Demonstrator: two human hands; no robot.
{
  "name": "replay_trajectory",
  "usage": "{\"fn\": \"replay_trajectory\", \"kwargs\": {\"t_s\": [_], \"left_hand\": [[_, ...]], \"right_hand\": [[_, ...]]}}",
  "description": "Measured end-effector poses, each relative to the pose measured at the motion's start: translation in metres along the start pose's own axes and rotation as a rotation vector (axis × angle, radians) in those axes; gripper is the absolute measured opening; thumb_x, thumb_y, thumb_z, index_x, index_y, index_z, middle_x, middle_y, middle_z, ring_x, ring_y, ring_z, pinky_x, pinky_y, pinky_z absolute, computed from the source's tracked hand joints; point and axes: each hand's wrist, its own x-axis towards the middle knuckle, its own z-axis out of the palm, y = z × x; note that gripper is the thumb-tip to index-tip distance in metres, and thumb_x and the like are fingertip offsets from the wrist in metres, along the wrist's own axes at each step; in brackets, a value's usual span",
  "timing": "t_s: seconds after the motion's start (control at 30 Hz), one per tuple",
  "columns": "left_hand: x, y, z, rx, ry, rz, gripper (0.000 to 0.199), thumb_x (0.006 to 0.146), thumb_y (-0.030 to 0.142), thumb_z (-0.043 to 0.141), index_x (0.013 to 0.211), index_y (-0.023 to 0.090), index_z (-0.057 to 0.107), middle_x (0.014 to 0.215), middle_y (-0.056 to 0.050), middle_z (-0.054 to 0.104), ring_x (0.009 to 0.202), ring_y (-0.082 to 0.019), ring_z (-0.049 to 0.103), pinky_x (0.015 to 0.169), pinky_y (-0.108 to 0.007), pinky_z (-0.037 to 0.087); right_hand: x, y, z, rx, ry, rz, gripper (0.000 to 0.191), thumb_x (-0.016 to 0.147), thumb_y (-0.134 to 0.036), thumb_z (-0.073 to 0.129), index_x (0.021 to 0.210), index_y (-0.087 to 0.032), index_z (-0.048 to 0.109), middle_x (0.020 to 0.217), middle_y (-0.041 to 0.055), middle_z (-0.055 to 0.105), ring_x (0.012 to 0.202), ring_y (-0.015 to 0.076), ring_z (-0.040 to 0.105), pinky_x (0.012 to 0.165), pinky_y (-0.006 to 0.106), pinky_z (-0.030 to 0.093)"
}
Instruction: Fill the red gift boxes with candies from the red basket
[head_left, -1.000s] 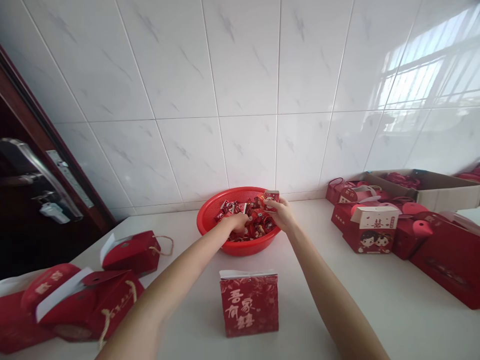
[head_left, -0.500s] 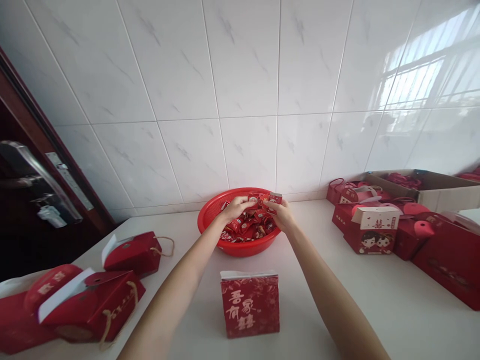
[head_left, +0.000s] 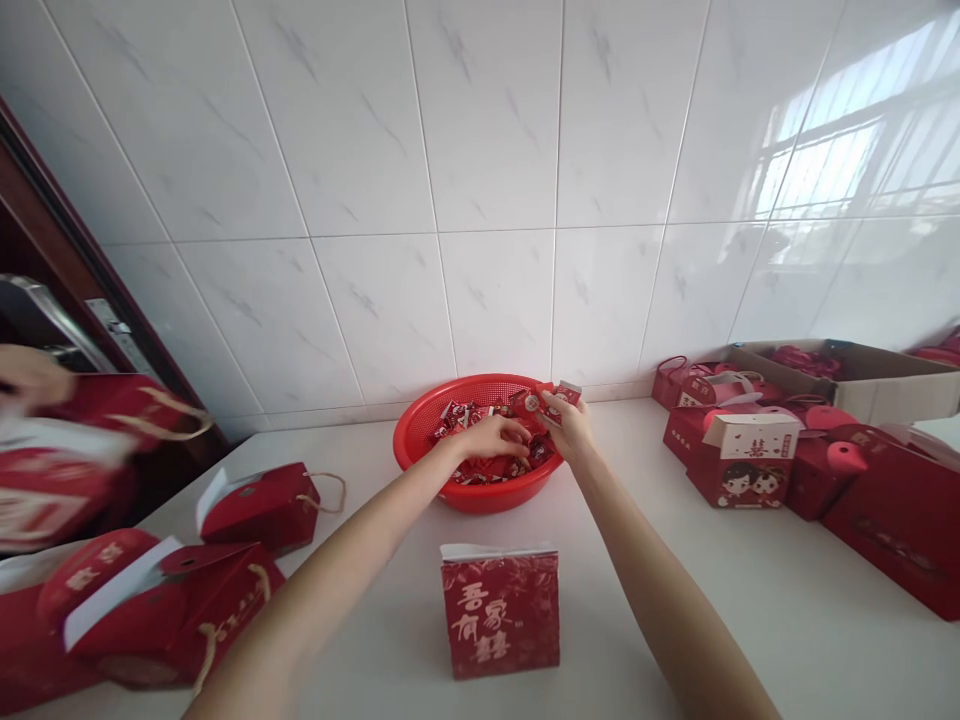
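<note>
A red plastic basket (head_left: 420, 440) of wrapped candies (head_left: 480, 468) sits by the wall. Over the candies in it is my left hand (head_left: 487, 438), its fingers bent downward and apart; no held candy shows in them. At the basket's right rim, my right hand (head_left: 571, 428) is closed around small red candy packets (head_left: 561, 394), which stick up past the fingers. Between my forearms stands a red gift box (head_left: 501, 615) with pale characters, upright, its white-edged top toward the basket.
Red gift boxes with rope handles (head_left: 259, 510) stand at left. There, another person's hand (head_left: 34, 375) holds a blurred red box (head_left: 67, 470). On the right are more red boxes (head_left: 885, 520), a box with cartoon figures (head_left: 754, 465) and an open carton (head_left: 892, 385).
My left hand has moved from the packets down into the candies. My right hand has shifted slightly right with its packets. Another person's hand with a red box has appeared at left.
</note>
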Motion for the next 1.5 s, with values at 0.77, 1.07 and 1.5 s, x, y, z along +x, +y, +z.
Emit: {"fn": "replay_trajectory", "kwargs": {"t_s": [0.77, 1.07, 1.5], "left_hand": [[0.022, -0.003, 0.009, 0.328, 0.054, -0.144, 0.019, 0.057, 0.007, 0.068, 0.05, 0.021, 0.058, 0.052, 0.002, 0.061, 0.059, -0.02, 0.061, 0.064, -0.029, 0.044], [0.001, 0.013, -0.016, -0.033, 0.461, -0.051, 0.037, 0.081, 0.021, 0.06, 0.116, 0.014, 0.069, 0.118, -0.011, 0.073, 0.11, -0.027, 0.066, 0.093, -0.037, 0.052], [-0.091, 0.057, -0.005, -0.284, 0.71, 0.162, 0.043, 0.078, 0.045, 0.07, 0.11, 0.017, 0.066, 0.106, -0.008, 0.072, 0.099, -0.023, 0.068, 0.088, -0.035, 0.055]], "right_hand": [[-0.001, -0.002, -0.001, 0.036, 0.013, 0.023, 0.029, 0.052, -0.019, 0.087, 0.065, -0.021, 0.062, 0.069, 0.0008, 0.071, 0.073, 0.0204, 0.071, 0.067, 0.032, 0.058], [0.002, -0.002, -0.003, 0.036, -0.056, 0.054, 0.027, 0.052, -0.022, 0.087, 0.063, -0.021, 0.063, 0.061, -0.0008, 0.069, 0.06, 0.0165, 0.066, 0.057, 0.028, 0.055], [-0.056, -0.067, 0.034, -0.271, -0.52, 0.065, 0.025, 0.059, -0.029, 0.089, 0.064, -0.018, 0.067, 0.058, -0.0024, 0.061, 0.053, 0.0098, 0.052, 0.053, 0.023, 0.045]]}}
